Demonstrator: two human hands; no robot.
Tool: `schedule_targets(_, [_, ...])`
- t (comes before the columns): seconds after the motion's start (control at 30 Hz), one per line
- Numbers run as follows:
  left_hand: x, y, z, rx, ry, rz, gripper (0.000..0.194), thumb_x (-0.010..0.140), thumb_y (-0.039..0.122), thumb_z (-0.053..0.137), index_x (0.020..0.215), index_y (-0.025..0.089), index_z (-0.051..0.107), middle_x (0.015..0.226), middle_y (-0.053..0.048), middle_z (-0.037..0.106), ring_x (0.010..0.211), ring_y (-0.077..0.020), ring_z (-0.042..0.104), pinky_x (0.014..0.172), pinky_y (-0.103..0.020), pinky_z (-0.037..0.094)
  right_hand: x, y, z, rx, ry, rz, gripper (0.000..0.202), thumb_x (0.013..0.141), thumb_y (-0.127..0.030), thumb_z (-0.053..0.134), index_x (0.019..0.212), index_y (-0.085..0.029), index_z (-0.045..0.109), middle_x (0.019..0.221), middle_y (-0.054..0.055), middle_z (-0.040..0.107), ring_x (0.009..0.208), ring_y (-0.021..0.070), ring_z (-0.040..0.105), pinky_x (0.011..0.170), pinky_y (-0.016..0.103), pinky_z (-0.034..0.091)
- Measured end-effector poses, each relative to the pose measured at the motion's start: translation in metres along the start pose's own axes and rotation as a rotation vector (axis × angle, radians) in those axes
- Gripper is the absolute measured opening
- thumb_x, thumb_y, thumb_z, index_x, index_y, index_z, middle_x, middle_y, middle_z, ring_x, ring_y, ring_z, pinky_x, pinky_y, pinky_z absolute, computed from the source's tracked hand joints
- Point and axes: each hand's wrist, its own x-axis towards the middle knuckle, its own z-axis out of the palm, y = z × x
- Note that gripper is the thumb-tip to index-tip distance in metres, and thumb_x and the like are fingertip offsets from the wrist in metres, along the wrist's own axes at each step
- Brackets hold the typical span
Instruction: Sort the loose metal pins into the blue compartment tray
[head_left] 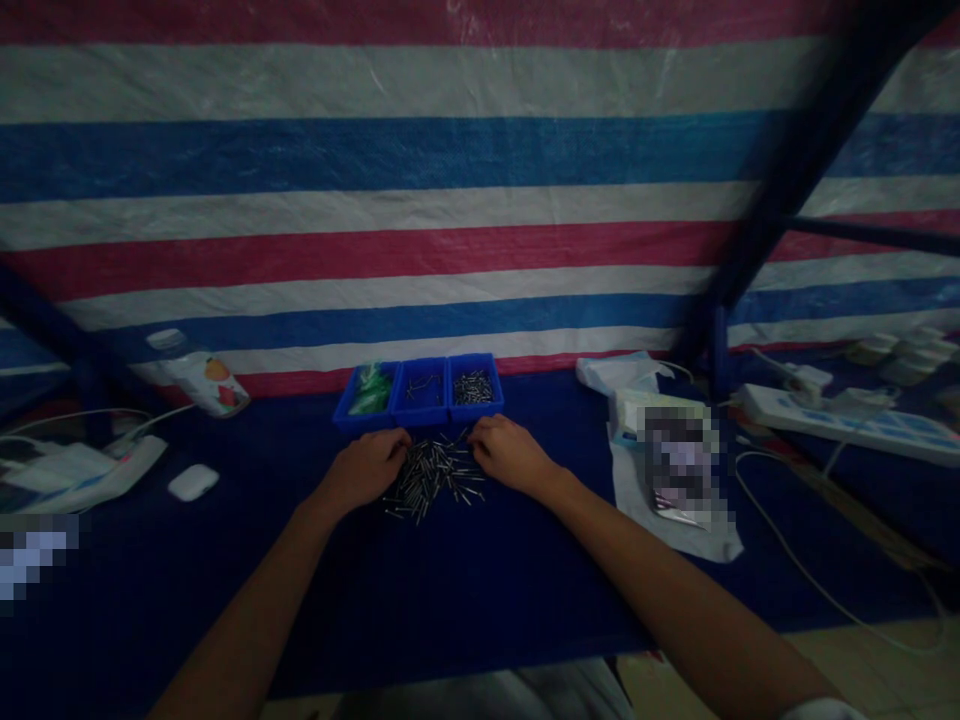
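Observation:
A loose pile of long, thin dark metal screws or nails (431, 475) lies on the blue tabletop between my hands. At its upper left edge, my left hand (369, 466) is closed, fingertips pinched together. My right hand (511, 455) is closed too, its bent fingers at the pile's upper right edge. What either hand pinches is too small to make out. Just behind stand three joined blue bins: the left bin (343, 410) has a green item in clear plastic, the middle bin (420, 413) a few thin metal pieces, the right bin (476, 408) many small metal pieces.
On the left are a tilted bottle (206, 375), a white case (193, 483) and a power strip (112, 480). To the right, a blurred package (679, 465) lies on white paper, near another power strip (847, 420) and cables. A striped tarp (450, 200) hangs behind.

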Motion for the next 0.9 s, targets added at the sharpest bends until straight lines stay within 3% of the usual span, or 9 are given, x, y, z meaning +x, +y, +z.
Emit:
schedule_targets(0.33, [0.001, 0.002, 0.002, 0.025, 0.027, -0.006, 0.024, 0.093, 0.029, 0.04, 0.1, 0.025, 0.062, 0.102, -0.004, 0.07, 0.094, -0.0237, 0.065, 0.076, -0.033, 0.046, 0.004, -0.002, -0.004, 0.153, 0.079, 0.103, 0.023, 0.081, -0.008, 0.051, 0.086, -0.016, 0.072, 0.09, 0.007, 0.071, 0.085, 0.0171, 0.06, 0.086, 0.033, 0.044])
schedule_targets(0.57, [0.001, 0.003, 0.001, 0.018, 0.024, -0.009, 0.025, 0.094, 0.03, 0.04, 0.105, 0.025, 0.062, 0.107, -0.005, 0.069, 0.098, -0.024, 0.065, 0.08, -0.034, 0.047, 0.001, -0.002, -0.002, 0.34, 0.215, 0.045, 0.038, 0.082, -0.007, 0.047, 0.117, -0.013, 0.06, 0.101, 0.008, 0.066, 0.085, 0.015, 0.06, 0.081, 0.032, 0.048])
schedule_targets(0.67, [0.0, 0.005, -0.001, 0.0, 0.029, -0.002, 0.026, 0.094, 0.034, 0.042, 0.106, 0.025, 0.063, 0.105, -0.005, 0.07, 0.096, -0.0245, 0.065, 0.079, -0.034, 0.047, 0.0, -0.006, -0.004, 0.407, 0.249, 0.015, 0.033, 0.085, -0.012, 0.048, 0.115, -0.016, 0.062, 0.102, 0.008, 0.067, 0.086, 0.0144, 0.061, 0.081, 0.032, 0.048])
schedule_targets(0.77, [-0.001, 0.008, -0.002, -0.012, 0.033, 0.013, 0.027, 0.094, 0.034, 0.042, 0.107, 0.025, 0.063, 0.105, -0.005, 0.07, 0.095, -0.0247, 0.065, 0.077, -0.035, 0.048, 0.003, -0.009, -0.007, 0.57, 0.285, 0.108, 0.021, 0.086, -0.02, 0.053, 0.101, -0.018, 0.068, 0.096, 0.005, 0.07, 0.084, 0.0146, 0.063, 0.081, 0.033, 0.049])
schedule_targets(0.9, [-0.001, 0.009, -0.002, -0.006, 0.023, 0.027, 0.026, 0.094, 0.032, 0.042, 0.107, 0.025, 0.064, 0.105, -0.005, 0.07, 0.096, -0.0235, 0.065, 0.079, -0.033, 0.047, 0.008, -0.008, -0.012, 1.019, 0.319, 0.338, 0.016, 0.081, -0.031, 0.062, 0.089, -0.018, 0.068, 0.082, 0.004, 0.071, 0.072, 0.0144, 0.064, 0.069, 0.03, 0.05])
